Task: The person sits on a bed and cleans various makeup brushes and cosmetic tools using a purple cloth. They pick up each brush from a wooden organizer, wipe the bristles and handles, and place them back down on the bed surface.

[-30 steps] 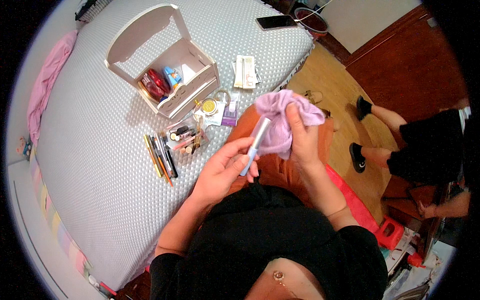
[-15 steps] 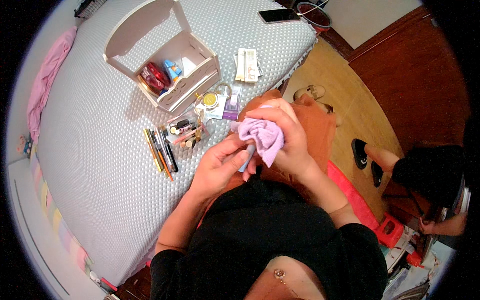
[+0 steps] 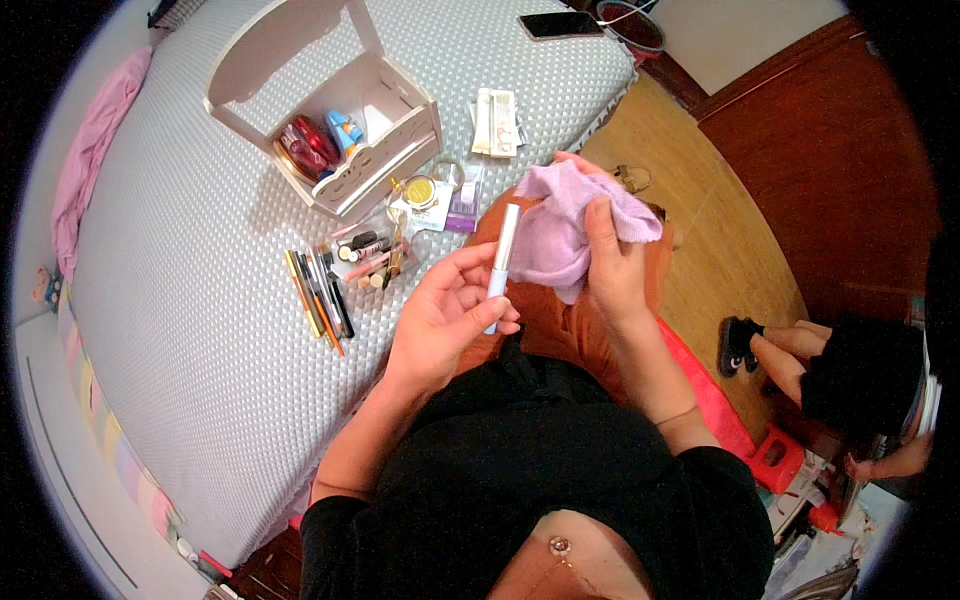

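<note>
Between the thumb and fingers of my left hand [image 3: 440, 318] stands a slim cosmetic tube [image 3: 505, 250], silver above and pale blue below. My right hand [image 3: 612, 262] grips a lilac cloth [image 3: 560, 225] that hangs spread out over my lap, just right of the tube. Tube and cloth look apart. Left of my hands, several pencils and brushes [image 3: 320, 300] lie side by side on the bed. Next to them is a clear container [image 3: 375, 258] with small cosmetics in it.
A white organizer box [image 3: 420, 140] with its lid up holds a red item [image 3: 310, 143] and a blue one. Flat packets [image 3: 496, 125] and a phone [image 3: 560, 27] lie beyond on the quilted bed [image 3: 190, 350]. At right another person's legs [image 3: 785, 360] show near a red stool [image 3: 778, 460].
The cloth has come off the tube and moved right in my right hand, opening out. The tube now shows upright in my left hand. The other person's feet have shifted.
</note>
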A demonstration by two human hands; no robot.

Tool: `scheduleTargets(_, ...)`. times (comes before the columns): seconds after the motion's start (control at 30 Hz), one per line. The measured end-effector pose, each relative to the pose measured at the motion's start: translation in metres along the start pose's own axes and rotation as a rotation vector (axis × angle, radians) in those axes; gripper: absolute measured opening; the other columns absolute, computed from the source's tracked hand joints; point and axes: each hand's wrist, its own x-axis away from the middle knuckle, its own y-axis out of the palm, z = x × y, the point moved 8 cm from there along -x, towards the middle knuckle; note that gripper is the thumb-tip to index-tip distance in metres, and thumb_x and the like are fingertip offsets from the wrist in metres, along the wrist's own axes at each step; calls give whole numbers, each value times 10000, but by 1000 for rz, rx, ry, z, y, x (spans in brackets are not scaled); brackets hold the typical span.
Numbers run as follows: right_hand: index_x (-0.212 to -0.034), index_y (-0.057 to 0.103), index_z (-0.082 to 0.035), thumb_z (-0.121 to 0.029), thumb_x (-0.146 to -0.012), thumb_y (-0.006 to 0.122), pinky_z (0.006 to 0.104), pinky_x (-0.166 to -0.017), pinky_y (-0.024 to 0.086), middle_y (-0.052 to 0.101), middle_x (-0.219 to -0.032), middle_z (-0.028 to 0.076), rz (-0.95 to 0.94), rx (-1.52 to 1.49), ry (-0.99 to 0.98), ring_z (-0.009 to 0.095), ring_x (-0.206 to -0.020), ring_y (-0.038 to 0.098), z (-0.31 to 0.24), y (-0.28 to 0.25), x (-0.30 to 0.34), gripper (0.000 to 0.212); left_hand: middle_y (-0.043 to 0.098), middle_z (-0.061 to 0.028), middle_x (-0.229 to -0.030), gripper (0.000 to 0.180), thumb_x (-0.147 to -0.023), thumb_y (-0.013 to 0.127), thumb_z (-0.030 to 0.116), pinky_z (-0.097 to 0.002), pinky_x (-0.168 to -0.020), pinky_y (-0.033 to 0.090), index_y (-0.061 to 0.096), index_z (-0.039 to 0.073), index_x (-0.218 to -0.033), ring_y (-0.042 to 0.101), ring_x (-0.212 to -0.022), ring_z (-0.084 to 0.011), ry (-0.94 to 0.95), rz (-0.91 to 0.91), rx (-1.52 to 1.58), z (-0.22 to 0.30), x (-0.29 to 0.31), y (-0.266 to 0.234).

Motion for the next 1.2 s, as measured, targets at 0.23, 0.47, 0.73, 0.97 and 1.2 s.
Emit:
scheduleTargets(0.23,-1439,310,-6,-130,-881,664,306,-984,402,479,-1327,94,-271,19,66,158,-1175,474,10,50,30,673,550,-93,-1048,350,-834,620,-49,-294,-787,532,554,-33,-1177,611,-904,-189,350,147,-459,18,1,-2)
scheduleTargets(0.47,-1237,464,-7,-17,-810,704,289,-876,465,556,-1101,69,-172,96,4,135,-992,561,5,48,31,491,578,-115,-979,290,-777,644,-41,-299,-771,518,618,-18,-1066,611,-887,-213,387,144,-742,32,5,6)
scheduleTargets(0.73,-1214,479,-8,-100,-860,658,296,-885,463,569,-1093,75,-83,278,-146,149,-1014,558,-14,27,22,407,490,-99,-1078,301,-867,600,-29,-270,-827,522,564,-52,-1165,587,-981,-188,82,-26,-418,15,20,4)
scheduleTargets(0.97,-1227,506,-3,-113,-920,600,267,-885,436,572,-1128,51,-10,191,-68,122,-1002,550,-12,17,11,339,631,-96,-1015,310,-850,626,18,-258,-792,470,610,1,-1160,595,-904,-145,519,544,-656,94,102,-76)
scheduleTargets(1.2,-1271,480,-14,-116,-897,627,278,-931,407,542,-1166,49,-196,85,74,127,-1050,527,22,47,31,414,606,-76,-970,318,-856,651,93,-267,-729,483,619,-28,-1148,563,-790,-122,289,1088,-1071,83,134,-250)
